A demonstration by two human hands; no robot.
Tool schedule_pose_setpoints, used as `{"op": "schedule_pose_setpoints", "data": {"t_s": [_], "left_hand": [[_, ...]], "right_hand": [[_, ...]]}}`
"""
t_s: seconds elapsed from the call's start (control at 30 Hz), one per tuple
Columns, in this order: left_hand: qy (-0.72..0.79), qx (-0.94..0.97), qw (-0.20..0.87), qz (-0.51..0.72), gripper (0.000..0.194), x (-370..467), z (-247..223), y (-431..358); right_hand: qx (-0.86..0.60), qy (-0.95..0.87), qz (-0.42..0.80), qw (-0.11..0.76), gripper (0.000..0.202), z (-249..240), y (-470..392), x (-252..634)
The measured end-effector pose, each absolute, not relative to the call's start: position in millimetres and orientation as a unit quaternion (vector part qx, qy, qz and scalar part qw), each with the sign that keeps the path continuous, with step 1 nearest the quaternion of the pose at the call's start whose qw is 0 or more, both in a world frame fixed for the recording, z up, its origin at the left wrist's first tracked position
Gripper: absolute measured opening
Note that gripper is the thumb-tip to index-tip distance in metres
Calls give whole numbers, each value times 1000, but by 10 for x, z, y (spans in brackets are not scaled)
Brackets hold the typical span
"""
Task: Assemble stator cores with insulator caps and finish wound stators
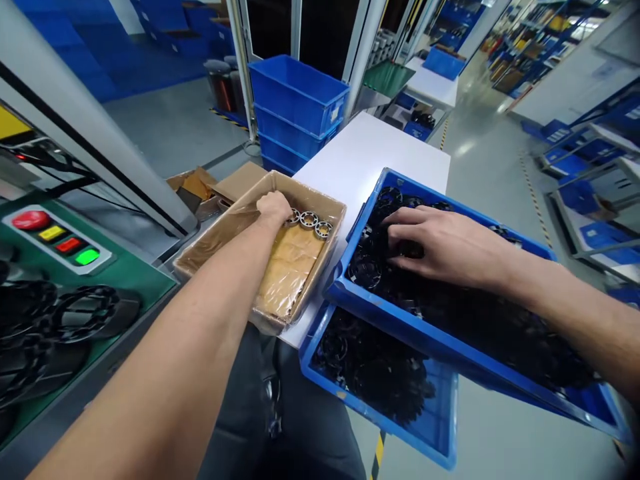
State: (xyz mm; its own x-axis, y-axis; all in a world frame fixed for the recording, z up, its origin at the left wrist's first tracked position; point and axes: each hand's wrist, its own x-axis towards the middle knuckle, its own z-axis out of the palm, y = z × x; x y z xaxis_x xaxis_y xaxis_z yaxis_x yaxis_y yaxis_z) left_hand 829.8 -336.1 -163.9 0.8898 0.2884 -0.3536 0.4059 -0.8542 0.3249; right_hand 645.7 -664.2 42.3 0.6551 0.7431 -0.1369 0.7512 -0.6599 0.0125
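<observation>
My left hand (pixel 275 206) is inside a cardboard box (pixel 235 219) lined with clear plastic. Its fingers are closed and mostly hidden, right beside a short row of metal ball bearings (pixel 309 220) on brown paper (pixel 290 267). Over the upper blue bin (pixel 380 303), my right hand (pixel 435 243) reaches down among black ring-shaped parts (pixel 365 270). Thumb and fingers there are curved and apart, with dark parts beneath them; the fingertips partly vanish among the parts.
A lower blue bin (pixel 440 433) with more black parts sits below, near my legs. Both containers are by a white table (pixel 370 150). Stacked blue crates (pixel 295 93) stand behind. At left, a green machine surface (pixel 150 287) carries large metal rings (pixel 90 310) and a button panel (pixel 57 239).
</observation>
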Motion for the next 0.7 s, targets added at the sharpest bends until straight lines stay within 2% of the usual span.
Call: {"op": "schedule_pose_setpoints", "data": {"t_s": [0.1, 0.2, 0.33, 0.5, 0.63, 0.7], "left_hand": [[208, 937, 246, -138, 45, 8273, -1649, -3338], [237, 906, 330, -117, 47, 8131, -1587, -3290], [260, 828, 490, -88, 46, 7819, -1388, -3279], [237, 647, 723, -56, 47, 7250, -939, -3403], [169, 497, 847, -83, 21, 6539, -485, -3378], [143, 451, 875, -101, 22, 6110, -323, -3334]], "right_hand": [[928, 368, -57, -9, 19, 496, -6678, 6456], [938, 335, -51, -75, 17, 540, -6723, 6438], [942, 302, -35, -145, 24, 542, -6777, 6420], [943, 260, 41, -206, 30, 586, -6869, 6303], [925, 228, 119, -281, 42, 644, -6831, 5887], [895, 221, 152, -356, 38, 617, -6697, 5526]]}}
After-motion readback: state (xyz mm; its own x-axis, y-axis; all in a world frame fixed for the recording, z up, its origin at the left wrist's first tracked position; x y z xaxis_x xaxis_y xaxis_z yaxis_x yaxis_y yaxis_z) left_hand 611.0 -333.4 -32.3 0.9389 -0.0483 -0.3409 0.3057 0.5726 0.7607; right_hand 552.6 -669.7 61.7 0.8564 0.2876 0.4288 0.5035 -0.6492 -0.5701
